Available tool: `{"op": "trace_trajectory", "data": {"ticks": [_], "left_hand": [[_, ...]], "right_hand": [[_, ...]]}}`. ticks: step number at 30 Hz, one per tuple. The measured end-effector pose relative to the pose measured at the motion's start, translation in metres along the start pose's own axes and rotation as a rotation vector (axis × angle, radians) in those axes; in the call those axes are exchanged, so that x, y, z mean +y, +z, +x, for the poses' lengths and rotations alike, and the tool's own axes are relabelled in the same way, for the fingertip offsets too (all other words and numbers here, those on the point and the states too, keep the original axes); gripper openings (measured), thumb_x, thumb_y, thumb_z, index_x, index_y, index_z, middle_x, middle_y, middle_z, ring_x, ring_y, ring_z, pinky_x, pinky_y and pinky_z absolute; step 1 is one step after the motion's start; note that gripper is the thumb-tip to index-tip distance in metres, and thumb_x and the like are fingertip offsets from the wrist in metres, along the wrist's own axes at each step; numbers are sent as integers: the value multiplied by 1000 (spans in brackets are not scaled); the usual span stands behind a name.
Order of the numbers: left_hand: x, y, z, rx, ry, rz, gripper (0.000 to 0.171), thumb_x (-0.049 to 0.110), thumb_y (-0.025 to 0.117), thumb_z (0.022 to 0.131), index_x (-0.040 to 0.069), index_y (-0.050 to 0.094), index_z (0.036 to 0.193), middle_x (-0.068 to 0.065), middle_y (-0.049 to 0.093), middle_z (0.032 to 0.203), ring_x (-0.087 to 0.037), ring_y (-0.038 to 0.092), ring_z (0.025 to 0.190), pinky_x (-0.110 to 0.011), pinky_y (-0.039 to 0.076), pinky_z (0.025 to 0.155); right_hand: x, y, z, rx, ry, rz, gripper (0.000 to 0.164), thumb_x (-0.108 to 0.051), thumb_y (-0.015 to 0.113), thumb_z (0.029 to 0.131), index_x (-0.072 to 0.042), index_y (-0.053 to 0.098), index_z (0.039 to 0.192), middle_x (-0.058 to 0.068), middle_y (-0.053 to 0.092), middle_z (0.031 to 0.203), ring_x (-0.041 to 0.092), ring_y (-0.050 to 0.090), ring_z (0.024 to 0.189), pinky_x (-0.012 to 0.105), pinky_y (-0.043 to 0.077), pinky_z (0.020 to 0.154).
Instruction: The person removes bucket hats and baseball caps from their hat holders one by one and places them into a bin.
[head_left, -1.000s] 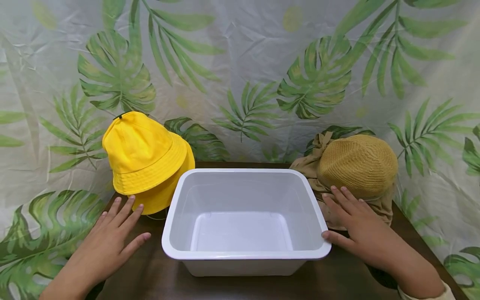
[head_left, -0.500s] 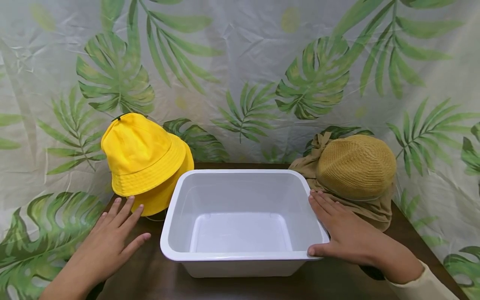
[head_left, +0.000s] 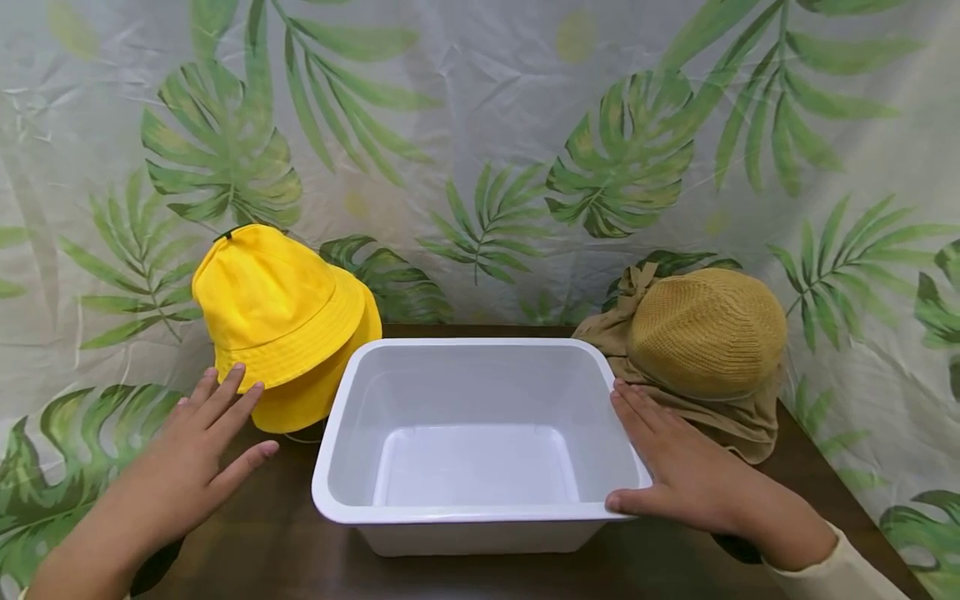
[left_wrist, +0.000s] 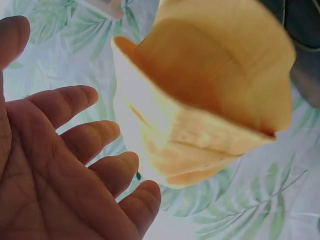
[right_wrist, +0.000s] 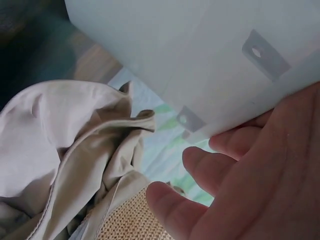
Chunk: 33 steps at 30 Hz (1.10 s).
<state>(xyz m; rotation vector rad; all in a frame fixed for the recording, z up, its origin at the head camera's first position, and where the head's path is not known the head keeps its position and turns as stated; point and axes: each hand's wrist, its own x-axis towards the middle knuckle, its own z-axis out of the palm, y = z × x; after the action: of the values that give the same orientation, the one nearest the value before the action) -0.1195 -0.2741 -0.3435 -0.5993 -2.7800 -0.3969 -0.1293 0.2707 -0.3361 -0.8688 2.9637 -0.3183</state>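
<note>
Basically, the background is filled by a leaf-print cloth (head_left: 487, 108). In front of it, everything is carried by a dark brown desk (head_left: 255, 550). The white tub (head_left: 465, 537) is placed mid-desk, rim up, between the hats. To its left, an upper yellow hat (head_left: 273, 300) is stacked, tilted, over a lower yellow hat (head_left: 300, 404), of which mainly the brim is shown. To its right, a mustard knit hat (head_left: 705, 333) is set on brown cloth (head_left: 738, 437); whether both are one piece can't be told.

The right hand (head_left: 678, 467) is laid along the tub's right edge: thumb rested on the rim near the front corner, fingers stretched along the outside, nothing grasped. The left hand (head_left: 195, 450) is held released, fingers spread, just beside the yellow hats; a gap to the fabric is seen from the left wrist.

The right wrist is covered by a cream sleeve (head_left: 832, 567). Behind the knit hat's left side, a brown bow (head_left: 637, 282) is seen. The upper yellow hat is topped by a small black tab (head_left: 231, 234).
</note>
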Motion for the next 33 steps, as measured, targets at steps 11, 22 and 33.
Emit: {"op": "trace_trajectory", "data": {"ticks": [11,22,33], "left_hand": [[-9,-35,43,75,155,52,66,35,68,93,-5,48,143,-28,31,155,-47,19,145,-63,15,114],[-34,-74,91,4,175,50,62,28,68,94,-4,47,144,-27,29,156,-43,17,147,-59,16,116],[-64,-95,131,-30,73,-8,62,31,56,102,-2,37,151,-23,22,160,-38,9,150,-62,12,115]], "right_hand": [[0,2,-2,37,-29,-31,107,-66,61,87,-2,14,158,14,10,165,35,17,149,53,29,110],[1,2,-1,19,-17,-3,107,-66,60,87,-1,14,158,15,9,165,36,16,148,60,30,108],[-1,3,-1,42,-27,-17,108,-67,61,86,-1,14,158,16,12,164,36,20,147,58,33,107]]}}
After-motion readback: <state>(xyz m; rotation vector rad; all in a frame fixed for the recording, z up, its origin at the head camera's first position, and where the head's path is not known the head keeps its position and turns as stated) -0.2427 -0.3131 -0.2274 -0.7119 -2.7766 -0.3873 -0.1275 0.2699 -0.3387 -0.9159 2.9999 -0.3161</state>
